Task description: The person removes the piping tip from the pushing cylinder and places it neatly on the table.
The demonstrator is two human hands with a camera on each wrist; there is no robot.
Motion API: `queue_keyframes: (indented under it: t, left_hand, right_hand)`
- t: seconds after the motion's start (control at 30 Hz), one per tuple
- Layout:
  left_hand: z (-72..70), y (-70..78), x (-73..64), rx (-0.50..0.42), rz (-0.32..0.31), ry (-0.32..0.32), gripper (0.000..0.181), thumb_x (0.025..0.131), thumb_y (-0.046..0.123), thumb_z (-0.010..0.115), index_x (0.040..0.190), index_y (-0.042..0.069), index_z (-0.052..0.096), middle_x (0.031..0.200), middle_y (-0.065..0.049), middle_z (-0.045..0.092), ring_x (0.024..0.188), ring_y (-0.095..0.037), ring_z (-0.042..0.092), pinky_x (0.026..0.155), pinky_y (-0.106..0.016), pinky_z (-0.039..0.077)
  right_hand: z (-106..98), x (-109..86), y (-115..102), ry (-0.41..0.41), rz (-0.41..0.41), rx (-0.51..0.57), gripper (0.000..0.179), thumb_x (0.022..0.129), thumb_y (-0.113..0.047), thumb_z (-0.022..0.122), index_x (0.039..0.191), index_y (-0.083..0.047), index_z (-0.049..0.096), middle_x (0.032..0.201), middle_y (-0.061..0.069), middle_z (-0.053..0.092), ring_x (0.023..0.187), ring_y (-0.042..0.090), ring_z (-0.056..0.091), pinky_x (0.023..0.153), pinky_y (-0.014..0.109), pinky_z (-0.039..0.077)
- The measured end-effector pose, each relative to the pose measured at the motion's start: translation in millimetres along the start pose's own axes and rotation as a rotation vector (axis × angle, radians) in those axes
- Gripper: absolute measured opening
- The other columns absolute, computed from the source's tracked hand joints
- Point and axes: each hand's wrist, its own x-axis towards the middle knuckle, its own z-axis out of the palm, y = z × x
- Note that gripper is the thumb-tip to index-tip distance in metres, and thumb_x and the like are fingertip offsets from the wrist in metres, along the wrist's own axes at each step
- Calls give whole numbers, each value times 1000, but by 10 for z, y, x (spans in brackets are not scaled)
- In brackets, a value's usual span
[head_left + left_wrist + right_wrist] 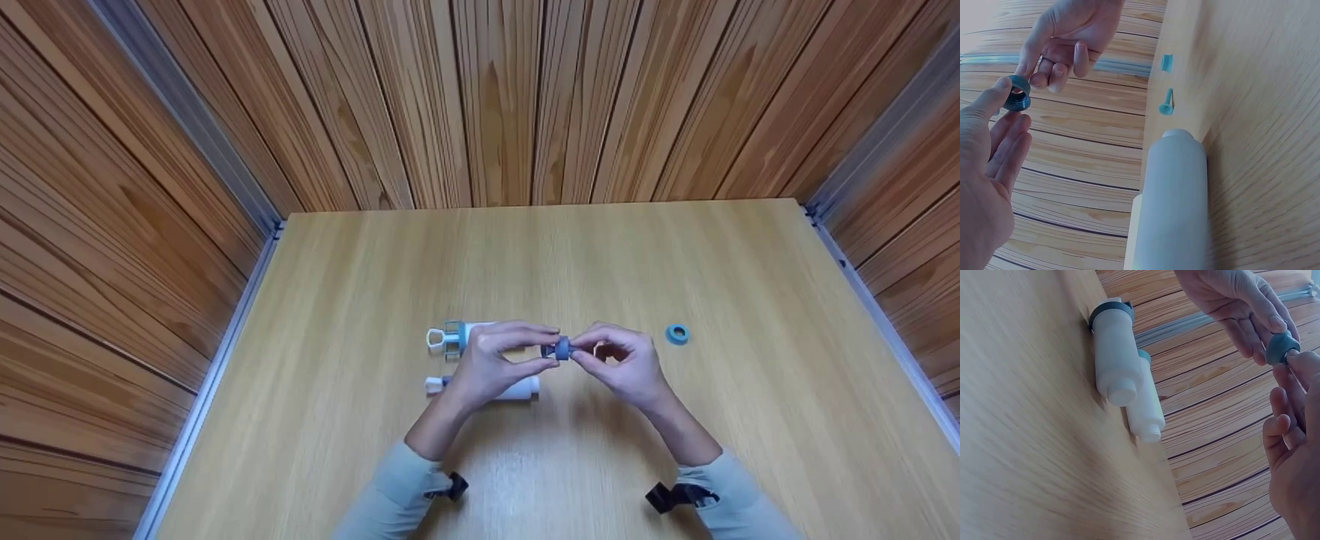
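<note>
Above the table, both hands hold a small blue-teal flanged ring piece (pixel 561 348) between them. My left hand (pixel 491 360) pinches its left side between thumb and fingers. From the right, my right hand (pixel 628 361) pinches at its other end with thumb and index finger. The left wrist view shows the ring's hollow opening (pixel 1018 93). Under the left hand lie two white syringe-like cylinders: the far one has a teal collar (pixel 453 340) and a loop handle (pixel 435 339), the near one a white body (pixel 521 388). The left hand partly hides both.
A teal ring (pixel 677 334) lies on the table (pixel 360 450) to the right of the hands. A small teal trumpet-shaped piece (pixel 1167 104) stands near it in the left wrist view. Wooden plank walls (pixel 495 105) and metal rails (pixel 202 382) border the table.
</note>
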Motion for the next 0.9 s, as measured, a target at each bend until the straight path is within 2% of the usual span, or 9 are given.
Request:
queue_keyframes:
  t: [0.4,0.73,0.9]
  left_hand:
    - [-31,9,-9,-19,-20,15,28,97,11,89,124,5,85,127,-14,86,115,-29,85,103,-29,65]
    - [12,18,2,-10,-13,-5,29,96,10,89,124,4,85,126,-14,86,119,-29,84,106,-30,65]
    - [20,19,-4,-6,-19,-15,29,98,12,88,125,5,85,127,-14,86,120,-29,84,106,-29,64]
  right_hand:
    - [-33,-11,-12,32,52,-34,34,88,23,76,118,8,75,105,-7,81,88,5,72,69,17,55]
    - [36,-11,-35,5,111,34,35,87,23,76,119,13,70,109,-15,79,90,3,70,67,16,54]
    - [43,-18,-56,6,111,34,35,86,23,77,119,12,71,108,-14,80,89,8,71,68,17,55]
